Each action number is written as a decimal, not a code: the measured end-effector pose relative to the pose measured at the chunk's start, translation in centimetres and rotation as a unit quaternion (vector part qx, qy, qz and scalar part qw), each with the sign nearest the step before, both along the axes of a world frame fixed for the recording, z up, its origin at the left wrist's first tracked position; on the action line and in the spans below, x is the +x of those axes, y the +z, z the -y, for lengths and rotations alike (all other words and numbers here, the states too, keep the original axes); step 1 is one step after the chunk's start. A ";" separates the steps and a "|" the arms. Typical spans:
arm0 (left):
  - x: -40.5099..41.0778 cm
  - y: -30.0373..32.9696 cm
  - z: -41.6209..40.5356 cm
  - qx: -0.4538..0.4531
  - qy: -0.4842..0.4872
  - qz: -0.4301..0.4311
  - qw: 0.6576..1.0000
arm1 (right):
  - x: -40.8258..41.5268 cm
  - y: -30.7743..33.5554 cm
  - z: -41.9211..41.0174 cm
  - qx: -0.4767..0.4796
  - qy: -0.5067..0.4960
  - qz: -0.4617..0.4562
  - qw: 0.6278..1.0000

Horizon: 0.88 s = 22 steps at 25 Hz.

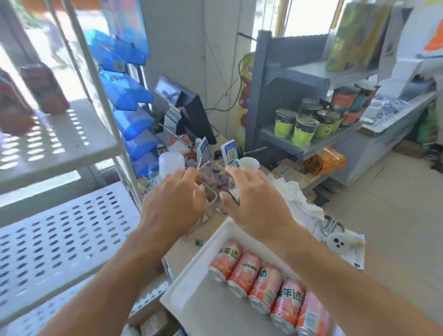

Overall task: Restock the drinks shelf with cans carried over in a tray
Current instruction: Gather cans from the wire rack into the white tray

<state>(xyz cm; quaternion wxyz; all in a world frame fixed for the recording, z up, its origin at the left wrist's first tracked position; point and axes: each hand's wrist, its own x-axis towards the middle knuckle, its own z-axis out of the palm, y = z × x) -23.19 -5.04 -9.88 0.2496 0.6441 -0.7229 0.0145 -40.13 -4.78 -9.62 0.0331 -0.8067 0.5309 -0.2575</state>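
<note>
The white perforated shelf rack (53, 226) stands left, two cans up top. The white tray (196, 306) rests on the counter with five orange Mirinda cans (263, 285) lying side by side. Left hand (173, 198) and right hand (254, 199) flank a clear container (211, 191), seemingly shifting it for room; whether either grips it I cannot tell.

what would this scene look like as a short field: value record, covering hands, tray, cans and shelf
left hand: reaching forward over the counter, fingers curled at a clear container; grip unclear
right hand: reaching forward, fingers straight, at the container's other side
tray: white, on the counter edge below the arms
cans in tray: five visible, orange-pink, lying on their sides in a row
white shelf: perforated, left of the hands
cans on shelf: two, blurred, on the upper level
</note>
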 end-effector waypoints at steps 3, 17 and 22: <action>4.4 3.3 -1.4 -0.023 0.079 0.005 0.997 | 3.9 2.6 1.3 -0.048 0.072 -0.007 0.996; 21.4 7.9 -3.0 -0.065 0.259 -0.019 0.964 | 24.8 8.9 6.0 -0.016 0.254 0.094 0.963; 24.0 6.9 -0.9 -0.064 0.247 -0.005 0.967 | 30.4 9.0 10.3 -0.009 0.237 0.086 0.968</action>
